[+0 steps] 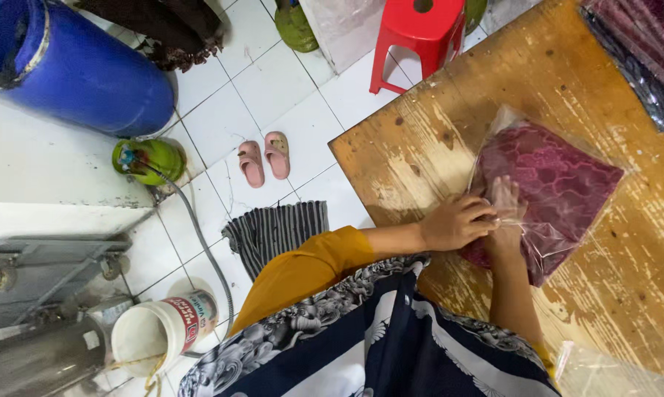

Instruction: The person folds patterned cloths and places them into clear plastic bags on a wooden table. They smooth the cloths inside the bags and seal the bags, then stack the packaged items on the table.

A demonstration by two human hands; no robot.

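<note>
maroon cloth in a clear bag [549,195] lies on the tabletop [611,294]; left hand [457,223] pinches its edge, right hand [505,209] presses flat, steadying it.

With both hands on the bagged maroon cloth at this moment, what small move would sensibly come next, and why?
Probably press the loose flap flat. The left hand and right hand meet at the near edge of the clear plastic bag with folded maroon patterned cloth on the worn wooden table, where plastic still puckers.
</note>
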